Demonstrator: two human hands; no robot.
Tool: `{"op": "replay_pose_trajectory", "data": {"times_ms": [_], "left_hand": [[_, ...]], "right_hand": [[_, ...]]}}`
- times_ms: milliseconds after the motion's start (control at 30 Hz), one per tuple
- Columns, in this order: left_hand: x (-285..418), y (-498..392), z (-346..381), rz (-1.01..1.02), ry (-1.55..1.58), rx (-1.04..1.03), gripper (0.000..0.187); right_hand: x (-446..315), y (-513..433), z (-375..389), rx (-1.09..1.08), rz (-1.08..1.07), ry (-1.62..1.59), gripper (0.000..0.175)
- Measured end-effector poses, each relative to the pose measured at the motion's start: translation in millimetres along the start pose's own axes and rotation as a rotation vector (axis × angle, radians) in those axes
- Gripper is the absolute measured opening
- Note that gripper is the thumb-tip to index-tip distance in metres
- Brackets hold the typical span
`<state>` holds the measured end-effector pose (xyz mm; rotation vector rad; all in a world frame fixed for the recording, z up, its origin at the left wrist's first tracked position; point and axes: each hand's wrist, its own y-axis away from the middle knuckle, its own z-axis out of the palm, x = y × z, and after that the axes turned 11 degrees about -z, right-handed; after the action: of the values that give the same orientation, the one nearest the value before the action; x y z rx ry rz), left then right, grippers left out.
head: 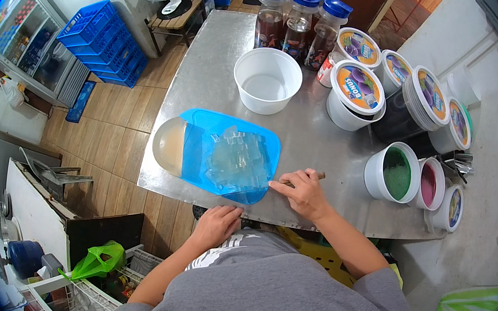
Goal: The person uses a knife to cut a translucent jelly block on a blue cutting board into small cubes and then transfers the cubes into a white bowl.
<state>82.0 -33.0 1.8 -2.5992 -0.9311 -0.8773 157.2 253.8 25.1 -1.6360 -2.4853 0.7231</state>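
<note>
My right hand (303, 193) grips a brown wooden handle (321, 176), probably a knife's; its blade is hard to make out. Just left of that hand lies a blue plastic cutting board (193, 186). On it is a mound of clear, pale gelatin-like pieces (239, 159), cut into blocks. A rounded, translucent block of similar material (170, 145) with a straight cut side sits at the board's left end, partly over its edge. My left hand (217, 224) is at the table's near edge, fingers close together; its palm and thumb are hidden.
Beyond the board stands a white plastic tub (263, 103) on the steel table (205, 60). Blue-lidded bottles (299, 25) line the back. Lidded tubs (356, 96) and tubs of green (396, 174) and dark pink contents (428, 183) stand right. Blue crates (107, 47) stand on the floor.
</note>
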Motion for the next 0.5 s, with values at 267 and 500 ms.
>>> {"op": "replay_pose_trajectory", "data": {"times_ms": [267,500], "left_hand": [[2,-2,-2,-0.041,-0.024,-0.034,0.035],[0,0,-2,-0.039,-0.032,-0.017,0.037]], "right_hand": [[-3,4,7,0.042,0.025,-0.036,0.042],[-6,11,-2,0.012,0.01,-0.052,0.043]]}}
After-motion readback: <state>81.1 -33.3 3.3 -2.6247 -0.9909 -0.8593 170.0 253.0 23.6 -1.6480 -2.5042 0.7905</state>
